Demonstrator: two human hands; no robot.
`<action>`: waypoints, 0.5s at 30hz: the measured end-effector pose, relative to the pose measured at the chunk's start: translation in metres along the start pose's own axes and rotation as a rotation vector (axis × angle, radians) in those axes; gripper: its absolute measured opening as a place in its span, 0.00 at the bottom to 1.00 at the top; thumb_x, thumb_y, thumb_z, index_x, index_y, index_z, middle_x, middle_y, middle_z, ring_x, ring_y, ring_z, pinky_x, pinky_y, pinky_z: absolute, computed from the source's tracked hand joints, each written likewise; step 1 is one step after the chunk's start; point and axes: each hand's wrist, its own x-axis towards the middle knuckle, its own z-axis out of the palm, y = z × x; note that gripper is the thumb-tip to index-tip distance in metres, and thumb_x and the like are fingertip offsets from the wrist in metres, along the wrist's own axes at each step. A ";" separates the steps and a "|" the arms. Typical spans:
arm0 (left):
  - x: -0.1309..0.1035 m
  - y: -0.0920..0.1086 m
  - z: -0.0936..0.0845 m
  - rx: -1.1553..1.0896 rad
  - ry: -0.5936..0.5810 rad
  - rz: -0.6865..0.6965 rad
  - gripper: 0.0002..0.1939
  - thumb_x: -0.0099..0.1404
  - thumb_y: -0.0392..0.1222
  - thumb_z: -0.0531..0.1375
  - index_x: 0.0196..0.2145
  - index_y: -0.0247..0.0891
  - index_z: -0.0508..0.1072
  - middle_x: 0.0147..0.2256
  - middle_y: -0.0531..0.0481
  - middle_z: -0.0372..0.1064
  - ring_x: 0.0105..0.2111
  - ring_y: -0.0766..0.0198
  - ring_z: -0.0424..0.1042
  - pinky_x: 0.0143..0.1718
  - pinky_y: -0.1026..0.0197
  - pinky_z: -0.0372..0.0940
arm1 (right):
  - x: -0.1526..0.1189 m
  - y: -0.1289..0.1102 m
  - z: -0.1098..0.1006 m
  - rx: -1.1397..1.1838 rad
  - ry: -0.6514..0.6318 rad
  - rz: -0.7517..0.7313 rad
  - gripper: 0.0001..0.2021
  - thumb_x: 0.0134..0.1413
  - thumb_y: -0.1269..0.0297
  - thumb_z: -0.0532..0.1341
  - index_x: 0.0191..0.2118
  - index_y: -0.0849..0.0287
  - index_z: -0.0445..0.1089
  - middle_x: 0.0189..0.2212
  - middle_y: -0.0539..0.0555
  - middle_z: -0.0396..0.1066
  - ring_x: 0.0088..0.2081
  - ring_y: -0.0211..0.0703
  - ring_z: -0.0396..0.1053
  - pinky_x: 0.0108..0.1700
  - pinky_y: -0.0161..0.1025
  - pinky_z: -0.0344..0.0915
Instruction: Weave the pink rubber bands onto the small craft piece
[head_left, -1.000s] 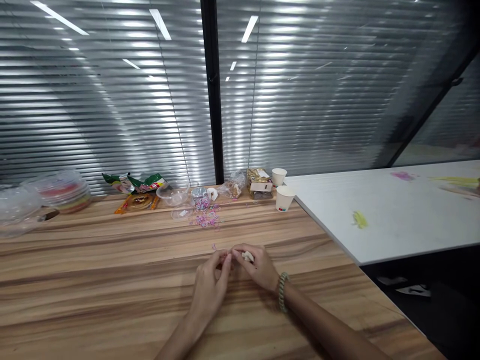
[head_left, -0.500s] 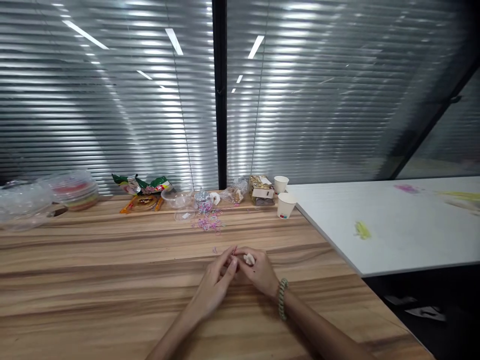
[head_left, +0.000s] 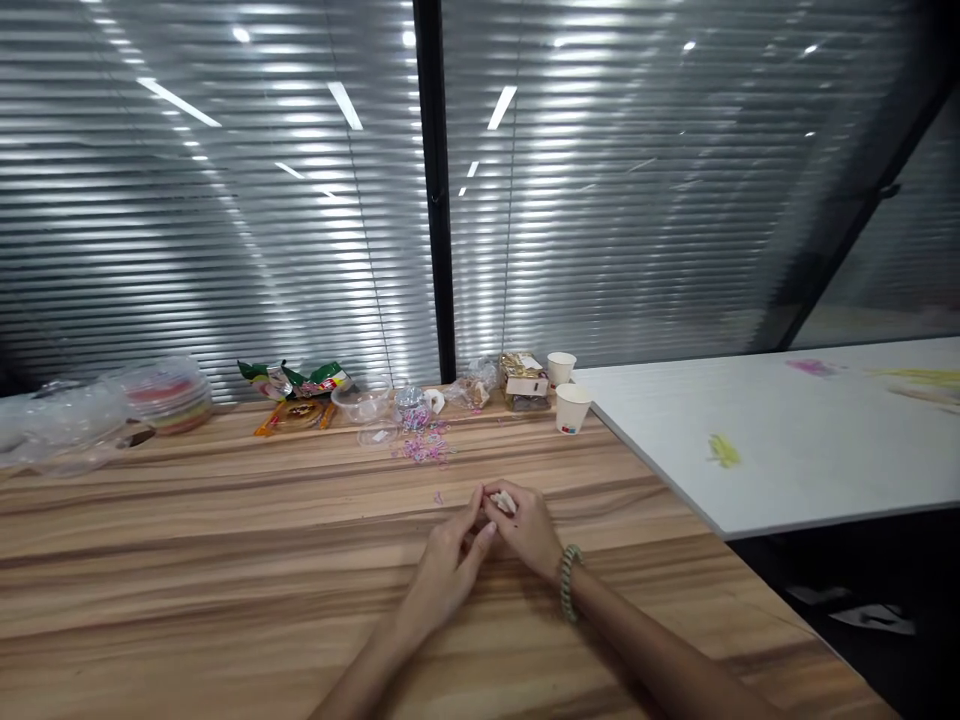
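My left hand [head_left: 448, 565] is over the wooden table, its thumb and index finger bent and their tips meeting the fingers of my right hand [head_left: 531, 532]. Whatever lies between the fingertips is too small to make out. A crumpled white piece [head_left: 504, 502], like tissue, is held in my right hand, whose wrist wears a green coiled band [head_left: 569, 583]. Beyond the hands, small pink and purple pieces [head_left: 424, 445] are scattered on the wood, with a tiny one [head_left: 439, 497] nearer my fingers.
Along the back stand two paper cups [head_left: 572, 408], a gold package [head_left: 523, 378], a clear bowl [head_left: 364, 402], a green snack bag [head_left: 296, 380] and stacked plastic containers [head_left: 169, 393]. A white table [head_left: 660, 440] on the right carries a yellow bundle [head_left: 724, 450].
Both hands have moved slightly right and up in the picture, still joined at the fingertips. The view has shifted a little.
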 end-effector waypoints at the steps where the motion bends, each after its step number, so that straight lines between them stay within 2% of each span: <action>1: 0.000 0.001 -0.001 0.013 -0.004 -0.015 0.25 0.64 0.48 0.48 0.57 0.36 0.55 0.44 0.42 0.69 0.34 0.60 0.69 0.40 0.56 0.64 | 0.000 0.001 0.000 -0.009 -0.004 -0.004 0.08 0.49 0.66 0.55 0.26 0.61 0.69 0.21 0.51 0.70 0.22 0.36 0.63 0.27 0.33 0.57; 5: 0.001 0.003 -0.005 -0.012 -0.008 -0.055 0.24 0.64 0.47 0.47 0.55 0.33 0.59 0.36 0.45 0.72 0.33 0.60 0.69 0.39 0.57 0.64 | 0.000 0.003 0.002 0.078 -0.054 -0.003 0.09 0.50 0.64 0.55 0.24 0.61 0.68 0.20 0.51 0.68 0.22 0.35 0.60 0.27 0.33 0.56; 10: 0.003 -0.002 -0.009 -0.220 -0.056 -0.138 0.24 0.64 0.47 0.47 0.55 0.33 0.59 0.25 0.48 0.72 0.27 0.62 0.71 0.34 0.60 0.65 | 0.000 0.002 0.008 0.382 -0.076 0.128 0.10 0.47 0.59 0.59 0.24 0.61 0.66 0.20 0.50 0.66 0.23 0.35 0.59 0.26 0.33 0.56; 15: 0.005 -0.002 -0.011 -0.318 -0.048 -0.176 0.23 0.62 0.49 0.50 0.52 0.38 0.64 0.35 0.46 0.73 0.23 0.65 0.70 0.29 0.62 0.65 | -0.002 -0.003 0.012 0.689 -0.102 0.384 0.13 0.40 0.56 0.63 0.23 0.62 0.64 0.14 0.44 0.56 0.16 0.29 0.47 0.18 0.30 0.45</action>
